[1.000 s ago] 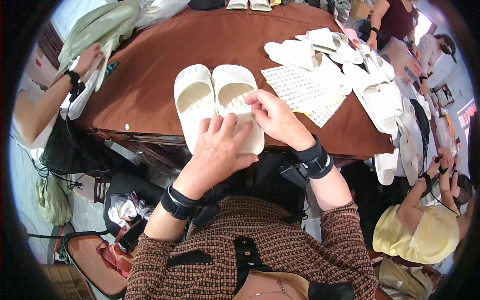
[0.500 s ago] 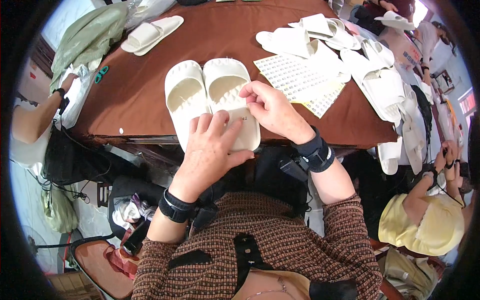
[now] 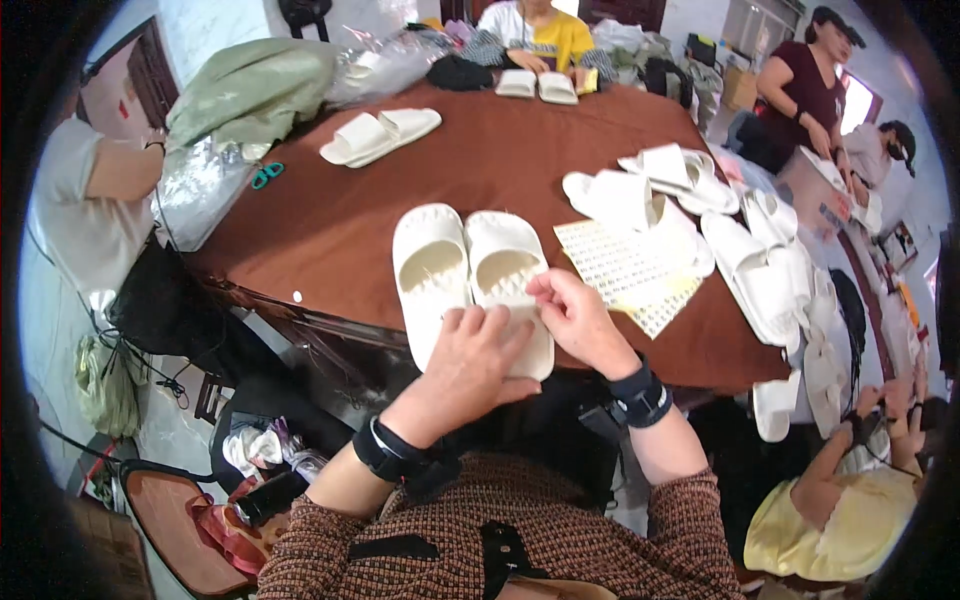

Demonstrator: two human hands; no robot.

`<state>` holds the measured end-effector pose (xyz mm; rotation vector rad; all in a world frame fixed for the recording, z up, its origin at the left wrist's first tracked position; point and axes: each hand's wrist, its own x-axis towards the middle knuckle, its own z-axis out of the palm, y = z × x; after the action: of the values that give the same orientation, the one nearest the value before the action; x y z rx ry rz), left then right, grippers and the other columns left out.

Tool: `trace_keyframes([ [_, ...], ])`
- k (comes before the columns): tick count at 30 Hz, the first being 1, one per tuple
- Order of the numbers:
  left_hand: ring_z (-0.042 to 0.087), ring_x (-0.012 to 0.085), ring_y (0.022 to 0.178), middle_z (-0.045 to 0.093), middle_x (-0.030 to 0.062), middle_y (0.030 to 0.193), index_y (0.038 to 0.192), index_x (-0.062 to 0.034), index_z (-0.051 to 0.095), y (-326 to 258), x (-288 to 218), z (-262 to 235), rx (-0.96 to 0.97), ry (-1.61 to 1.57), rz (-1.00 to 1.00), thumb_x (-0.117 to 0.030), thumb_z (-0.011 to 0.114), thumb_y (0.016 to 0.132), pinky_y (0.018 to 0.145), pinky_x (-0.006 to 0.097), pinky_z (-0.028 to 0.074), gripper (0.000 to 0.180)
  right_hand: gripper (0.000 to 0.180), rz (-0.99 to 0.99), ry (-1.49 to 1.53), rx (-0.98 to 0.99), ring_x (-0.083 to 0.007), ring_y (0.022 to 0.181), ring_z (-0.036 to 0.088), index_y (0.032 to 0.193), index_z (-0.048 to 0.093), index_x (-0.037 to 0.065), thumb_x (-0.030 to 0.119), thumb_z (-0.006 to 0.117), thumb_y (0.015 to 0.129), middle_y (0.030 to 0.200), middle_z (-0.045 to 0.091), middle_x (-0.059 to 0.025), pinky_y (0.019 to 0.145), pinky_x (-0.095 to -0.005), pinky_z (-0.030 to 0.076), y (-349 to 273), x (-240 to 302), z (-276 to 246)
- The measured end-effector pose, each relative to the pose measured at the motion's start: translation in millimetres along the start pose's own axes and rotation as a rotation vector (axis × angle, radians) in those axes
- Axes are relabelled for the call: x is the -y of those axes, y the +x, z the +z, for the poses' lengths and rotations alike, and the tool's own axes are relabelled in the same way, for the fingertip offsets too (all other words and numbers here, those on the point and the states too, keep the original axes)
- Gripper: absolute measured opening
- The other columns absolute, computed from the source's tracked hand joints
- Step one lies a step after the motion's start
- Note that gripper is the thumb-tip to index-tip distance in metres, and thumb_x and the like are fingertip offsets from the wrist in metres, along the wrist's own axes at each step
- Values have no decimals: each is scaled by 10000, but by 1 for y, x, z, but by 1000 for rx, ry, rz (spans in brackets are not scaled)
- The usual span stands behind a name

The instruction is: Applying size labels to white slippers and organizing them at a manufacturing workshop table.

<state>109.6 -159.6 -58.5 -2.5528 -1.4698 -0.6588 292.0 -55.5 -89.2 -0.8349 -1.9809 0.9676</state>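
Note:
Two white slippers lie side by side at the table's near edge, toes pointing away from me. The left slipper and the right slipper have their heel ends toward my body. My left hand rests over the soles with fingers stretched out, its thumb along the right slipper's heel. Thumb and forefinger of my right hand are pinched together at the right slipper's outer side, near the foot opening. What lies between those fingertips is too small to make out.
Sticker sheets lie right of the slippers, beside a heap of white slippers. Another white pair sits far left, near green scissors. Co-workers are around the brown-covered table; one across it handles another pair.
The view has tilted up, so the far side of the table and a co-worker there now show. My hands stay on the same two slippers in nearly the same pose.

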Motion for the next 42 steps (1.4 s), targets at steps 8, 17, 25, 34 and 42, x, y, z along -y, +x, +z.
trace_keyframes([
  [8,553,321,1047,572,123,1173,1202,-82,648,-8,1,-8,-45,-92,36,-390,810,758,944,439,423,564,174,-50,-2,32,-139,854,638,1083,616,-13,-28,586,912,949,657,-83,738,-281,525,1,0,-3],
  [17,650,230,724,667,133,863,937,11,690,-56,55,-23,-431,-387,-505,-92,725,877,657,326,517,124,182,-3,-101,115,-279,834,680,1113,597,-13,54,588,943,914,667,-166,733,-343,525,-25,43,-30],
  [25,601,93,726,670,26,855,1065,32,671,-79,55,2,-169,-1162,-806,-308,587,1029,696,244,495,352,637,242,36,172,-193,637,644,1512,295,29,112,616,969,784,675,-132,635,-322,518,-54,53,-17],
  [34,635,129,735,695,86,962,1190,58,607,-62,33,14,-281,-1427,-882,-134,552,1004,643,264,520,273,785,343,489,76,-56,619,559,1597,153,80,35,590,947,902,673,-52,525,-212,476,-48,45,11],
  [42,635,128,678,688,85,889,1190,63,588,-28,0,-28,-260,-1352,-766,-173,579,975,591,254,508,319,753,221,490,3,-42,636,560,1589,230,105,-10,574,929,942,679,-39,535,-196,475,-72,74,-45],
])
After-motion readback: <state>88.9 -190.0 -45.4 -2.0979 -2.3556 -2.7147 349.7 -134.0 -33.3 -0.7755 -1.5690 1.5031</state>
